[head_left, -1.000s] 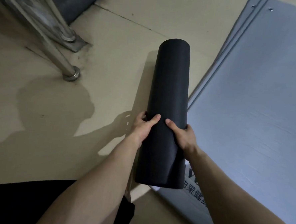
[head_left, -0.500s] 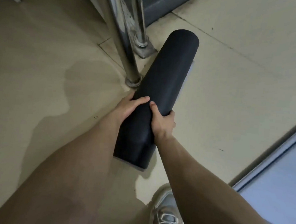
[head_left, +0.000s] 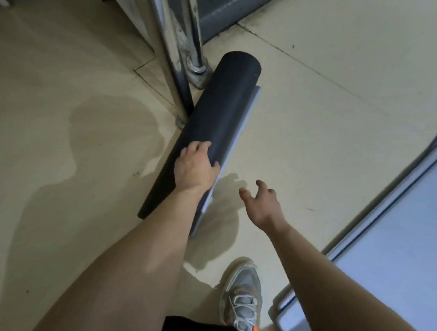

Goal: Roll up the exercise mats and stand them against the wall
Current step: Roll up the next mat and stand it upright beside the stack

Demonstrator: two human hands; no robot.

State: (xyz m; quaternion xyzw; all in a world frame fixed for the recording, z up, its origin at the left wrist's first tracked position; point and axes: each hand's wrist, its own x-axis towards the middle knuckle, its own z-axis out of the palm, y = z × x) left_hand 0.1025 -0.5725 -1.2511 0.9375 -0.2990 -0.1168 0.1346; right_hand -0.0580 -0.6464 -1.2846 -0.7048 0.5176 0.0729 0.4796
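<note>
Floor [head_left: 62, 104], pale tile with dim shadow patches, fills the left. At 12 o'clock stand two metal posts [head_left: 174, 34] on round feet, with a dark grey panel [head_left: 234, 10] just behind them.

Rolled mat [head_left: 215, 119]: a dark cylinder lying tilted, its far end at 12 o'clock beside the post feet and its near end toward 7 o'clock, hidden behind the left forearm. Whether the roll touches the posts cannot be told. Along its right flank a pale free edge [head_left: 243, 115] of the mat shows, lifted slightly off the roll.

Left hand [head_left: 195, 166]: palm and fingers wrapped over the roll near its middle, the grip pressed on the mat from above. Right hand [head_left: 263, 206]: off the mat, grip spread and empty, fingers curled a little, hovering over bare floor at 3 o'clock of the left hand.

At 5 o'clock a grey laced shoe [head_left: 242, 302]; at 4 o'clock the blue-grey flat mats [head_left: 399, 240], stacked and still unrolled.

Step in hand, as judged: settling this roll by the posts. To do it well, the free edge should be turned under or against a support so the roll cannot spring open; the spread right hand is well placed to pin that edge while the left tips the cylinder upright on one flat end.
</note>
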